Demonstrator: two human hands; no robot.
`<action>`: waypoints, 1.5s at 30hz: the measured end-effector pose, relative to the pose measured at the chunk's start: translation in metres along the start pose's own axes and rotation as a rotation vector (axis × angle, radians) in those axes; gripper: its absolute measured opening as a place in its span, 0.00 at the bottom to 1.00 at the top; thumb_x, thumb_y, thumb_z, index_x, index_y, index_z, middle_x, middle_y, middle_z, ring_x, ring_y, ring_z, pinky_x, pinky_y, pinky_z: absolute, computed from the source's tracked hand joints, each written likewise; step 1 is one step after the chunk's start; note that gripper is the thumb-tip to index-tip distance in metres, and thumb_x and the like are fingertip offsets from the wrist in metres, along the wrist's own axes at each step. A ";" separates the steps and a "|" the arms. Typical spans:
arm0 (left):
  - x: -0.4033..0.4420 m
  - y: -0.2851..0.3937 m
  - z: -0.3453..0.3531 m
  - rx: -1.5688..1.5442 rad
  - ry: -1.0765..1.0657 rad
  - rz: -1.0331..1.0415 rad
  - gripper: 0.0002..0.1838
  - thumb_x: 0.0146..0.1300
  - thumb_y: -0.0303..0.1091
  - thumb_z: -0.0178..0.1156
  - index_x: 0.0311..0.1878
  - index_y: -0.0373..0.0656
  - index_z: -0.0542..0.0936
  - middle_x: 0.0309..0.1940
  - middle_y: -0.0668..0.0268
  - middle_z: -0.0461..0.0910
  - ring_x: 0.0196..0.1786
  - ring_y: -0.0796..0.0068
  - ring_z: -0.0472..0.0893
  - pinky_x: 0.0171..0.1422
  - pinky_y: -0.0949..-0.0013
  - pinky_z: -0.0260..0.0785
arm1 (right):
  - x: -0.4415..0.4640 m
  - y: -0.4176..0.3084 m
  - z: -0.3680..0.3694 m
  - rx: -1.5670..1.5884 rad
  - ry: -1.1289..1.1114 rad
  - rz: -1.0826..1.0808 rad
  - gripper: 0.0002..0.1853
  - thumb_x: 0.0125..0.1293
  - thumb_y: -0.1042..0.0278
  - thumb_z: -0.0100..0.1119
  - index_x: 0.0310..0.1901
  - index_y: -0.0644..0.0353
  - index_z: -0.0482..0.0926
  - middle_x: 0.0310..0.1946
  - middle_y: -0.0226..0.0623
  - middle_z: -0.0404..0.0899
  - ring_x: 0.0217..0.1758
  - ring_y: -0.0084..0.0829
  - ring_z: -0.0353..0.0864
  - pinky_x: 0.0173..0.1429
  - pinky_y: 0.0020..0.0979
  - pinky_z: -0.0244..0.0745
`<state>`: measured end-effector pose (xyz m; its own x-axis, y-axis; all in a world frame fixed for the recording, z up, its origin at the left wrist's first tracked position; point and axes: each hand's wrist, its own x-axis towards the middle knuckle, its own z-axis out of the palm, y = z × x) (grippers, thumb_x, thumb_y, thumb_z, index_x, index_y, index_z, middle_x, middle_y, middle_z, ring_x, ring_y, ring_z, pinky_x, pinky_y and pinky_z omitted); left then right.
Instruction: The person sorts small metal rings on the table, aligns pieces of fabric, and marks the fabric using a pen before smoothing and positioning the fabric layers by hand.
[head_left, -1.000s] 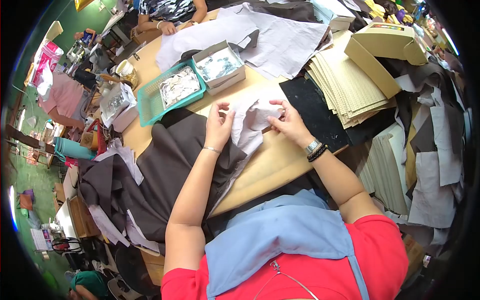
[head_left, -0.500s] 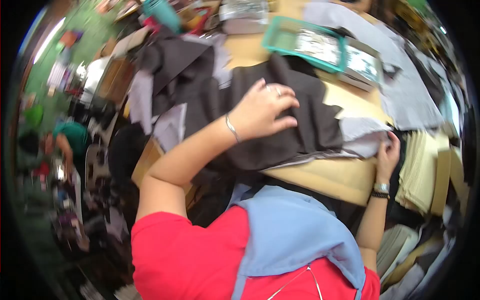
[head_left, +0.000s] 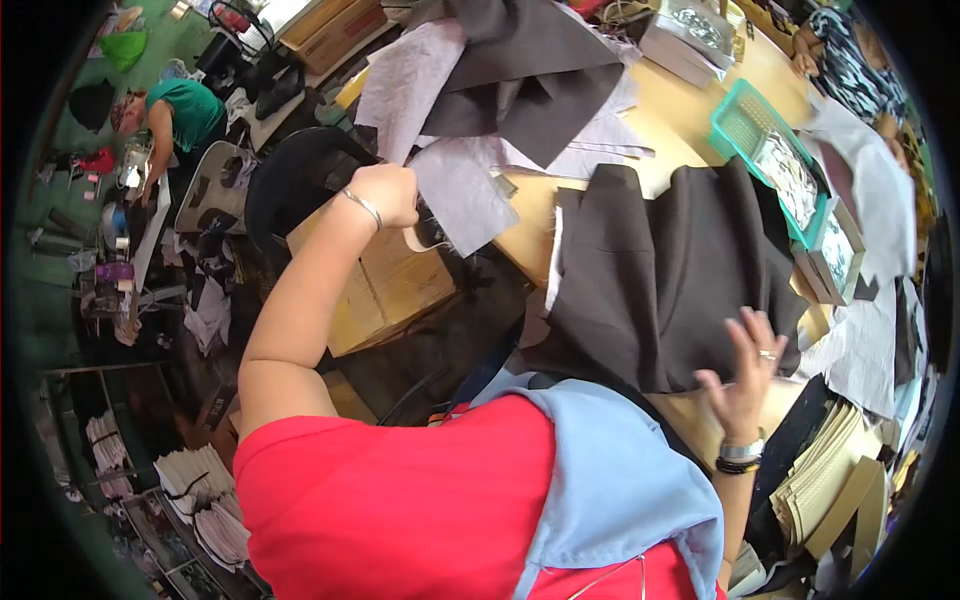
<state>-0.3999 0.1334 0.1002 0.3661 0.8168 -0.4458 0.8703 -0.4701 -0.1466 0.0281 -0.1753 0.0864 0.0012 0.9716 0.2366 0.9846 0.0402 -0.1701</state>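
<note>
My left hand (head_left: 388,195) is closed in a fist beside the table's left edge, above a cardboard box (head_left: 385,285). Its fingers face away, so what they grip, if anything, is hidden. The lower tip of a pale grey fabric piece (head_left: 408,85) reaches the fist, and another pale piece (head_left: 462,195) hangs just right of it. My right hand (head_left: 745,370) is open with fingers spread, at the near right edge of a large dark brown fabric (head_left: 650,280). That fabric lies in raised folds across the table. More dark fabric (head_left: 530,75) lies in a heap farther back.
A green basket (head_left: 730,115) with small pale pieces and a small box (head_left: 835,255) stand at the right. Stacked cream sheets (head_left: 820,465) are by my right forearm. A black chair (head_left: 295,185) is at the left. Another person (head_left: 185,110) works beyond it.
My left hand has moved left, off the dark fabric, and closed. My right hand has let go of the pale fabric and opened. The view has turned left.
</note>
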 end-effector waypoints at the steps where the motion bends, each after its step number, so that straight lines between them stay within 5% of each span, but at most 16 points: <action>1: -0.009 0.002 -0.003 -0.024 0.027 0.029 0.16 0.46 0.48 0.68 0.28 0.45 0.86 0.28 0.55 0.85 0.36 0.54 0.85 0.45 0.57 0.78 | 0.007 -0.013 0.008 0.049 -0.055 0.016 0.40 0.55 0.37 0.66 0.63 0.57 0.72 0.68 0.41 0.67 0.74 0.47 0.62 0.76 0.61 0.42; 5: -0.001 -0.010 0.025 -0.083 0.312 -0.039 0.17 0.47 0.48 0.69 0.28 0.42 0.85 0.26 0.54 0.84 0.33 0.52 0.84 0.42 0.56 0.78 | 0.020 -0.020 0.033 0.147 -0.187 0.110 0.37 0.57 0.40 0.64 0.63 0.55 0.72 0.68 0.40 0.67 0.74 0.45 0.61 0.76 0.62 0.40; 9: 0.007 -0.019 0.035 -0.122 0.328 0.005 0.14 0.53 0.45 0.67 0.30 0.42 0.85 0.29 0.53 0.84 0.37 0.52 0.84 0.44 0.54 0.76 | 0.023 -0.019 0.031 0.184 -0.209 0.135 0.31 0.61 0.48 0.63 0.63 0.54 0.73 0.67 0.39 0.68 0.74 0.43 0.62 0.77 0.60 0.43; 16: -0.055 0.000 -0.068 0.045 0.433 0.005 0.10 0.56 0.37 0.68 0.35 0.41 0.82 0.33 0.54 0.83 0.39 0.49 0.82 0.42 0.51 0.73 | 0.018 -0.013 0.032 0.332 -0.199 0.232 0.23 0.69 0.50 0.56 0.60 0.54 0.75 0.67 0.38 0.69 0.75 0.40 0.61 0.77 0.59 0.44; 19: -0.089 0.042 -0.119 0.001 0.577 -0.065 0.08 0.60 0.35 0.65 0.38 0.42 0.81 0.30 0.53 0.81 0.36 0.48 0.81 0.39 0.53 0.71 | 0.019 -0.010 0.035 0.359 -0.008 0.183 0.22 0.66 0.52 0.61 0.58 0.54 0.77 0.60 0.41 0.74 0.66 0.41 0.69 0.70 0.53 0.58; 22: -0.096 0.100 -0.133 -0.191 0.779 0.175 0.08 0.62 0.33 0.65 0.38 0.39 0.81 0.28 0.57 0.81 0.29 0.58 0.81 0.33 0.61 0.71 | 0.034 -0.027 0.017 0.454 0.192 0.051 0.28 0.60 0.49 0.68 0.58 0.53 0.76 0.35 0.34 0.81 0.41 0.37 0.82 0.47 0.40 0.73; 24: -0.089 0.154 -0.127 -0.252 0.839 0.627 0.07 0.60 0.32 0.67 0.38 0.40 0.81 0.29 0.59 0.82 0.29 0.64 0.82 0.32 0.65 0.71 | 0.040 -0.053 -0.001 0.424 0.267 0.056 0.31 0.57 0.46 0.70 0.59 0.53 0.75 0.20 0.28 0.76 0.25 0.36 0.80 0.34 0.36 0.74; 27: -0.069 0.235 -0.104 -0.335 0.693 1.076 0.13 0.57 0.33 0.70 0.44 0.41 0.81 0.33 0.61 0.84 0.32 0.65 0.83 0.36 0.66 0.75 | 0.041 -0.058 0.000 0.429 0.315 0.102 0.20 0.60 0.49 0.67 0.48 0.52 0.77 0.16 0.36 0.75 0.20 0.42 0.79 0.26 0.40 0.72; 31: -0.029 0.289 -0.082 -0.640 0.617 1.155 0.27 0.58 0.42 0.70 0.58 0.41 0.77 0.46 0.58 0.83 0.44 0.58 0.84 0.45 0.65 0.77 | 0.012 0.002 -0.002 0.230 0.434 0.316 0.12 0.64 0.57 0.64 0.33 0.55 0.75 0.23 0.43 0.78 0.29 0.45 0.81 0.32 0.43 0.75; 32: -0.015 0.284 -0.078 -0.461 0.600 0.960 0.41 0.57 0.54 0.69 0.68 0.38 0.69 0.60 0.50 0.76 0.58 0.53 0.79 0.58 0.59 0.73 | 0.002 0.025 -0.007 0.199 0.490 0.393 0.11 0.64 0.59 0.64 0.33 0.56 0.75 0.24 0.44 0.79 0.31 0.46 0.81 0.33 0.43 0.75; 36: 0.049 0.243 -0.040 -0.211 0.450 0.415 0.52 0.53 0.62 0.68 0.70 0.32 0.63 0.70 0.43 0.64 0.71 0.48 0.66 0.73 0.57 0.60 | -0.049 0.139 -0.008 0.109 0.566 0.324 0.08 0.68 0.66 0.61 0.45 0.58 0.81 0.40 0.44 0.84 0.41 0.43 0.85 0.44 0.32 0.79; 37: 0.062 0.231 -0.028 -0.228 0.509 0.507 0.44 0.56 0.59 0.67 0.66 0.34 0.67 0.66 0.44 0.69 0.67 0.47 0.70 0.69 0.57 0.63 | -0.056 0.163 0.010 0.301 0.461 0.334 0.09 0.69 0.66 0.59 0.47 0.57 0.80 0.47 0.42 0.83 0.47 0.43 0.83 0.50 0.34 0.78; 40: 0.075 0.218 -0.023 -0.344 0.421 0.606 0.25 0.63 0.50 0.64 0.53 0.39 0.75 0.51 0.46 0.78 0.55 0.46 0.77 0.58 0.56 0.69 | -0.064 0.161 0.000 -0.041 0.045 0.330 0.13 0.63 0.71 0.54 0.50 0.50 0.76 0.68 0.33 0.71 0.77 0.37 0.60 0.72 0.54 0.60; 42: 0.070 0.215 -0.024 -0.525 0.505 0.675 0.12 0.68 0.40 0.59 0.39 0.41 0.75 0.34 0.47 0.80 0.39 0.44 0.79 0.44 0.53 0.69 | -0.063 0.163 0.002 -0.124 0.059 0.280 0.10 0.58 0.70 0.58 0.43 0.50 0.76 0.59 0.34 0.78 0.73 0.38 0.65 0.73 0.57 0.56; 43: 0.068 0.208 -0.034 -0.591 0.415 0.559 0.12 0.69 0.39 0.58 0.41 0.39 0.74 0.34 0.46 0.79 0.38 0.41 0.79 0.43 0.50 0.69 | -0.065 0.162 -0.002 -0.079 -0.009 0.253 0.10 0.55 0.69 0.60 0.41 0.50 0.76 0.52 0.33 0.80 0.69 0.38 0.68 0.73 0.60 0.55; 45: 0.060 0.174 -0.088 -0.388 0.689 0.511 0.11 0.71 0.39 0.53 0.45 0.41 0.72 0.33 0.45 0.79 0.39 0.39 0.79 0.41 0.47 0.69 | -0.072 0.154 -0.009 0.065 0.085 0.165 0.12 0.49 0.66 0.66 0.37 0.50 0.76 0.35 0.31 0.78 0.58 0.37 0.75 0.73 0.66 0.51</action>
<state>-0.1977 0.1304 0.1255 0.7401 0.6183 0.2645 0.5536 -0.7834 0.2825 0.1813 -0.2417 0.0520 0.1788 0.9433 0.2795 0.9566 -0.1003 -0.2737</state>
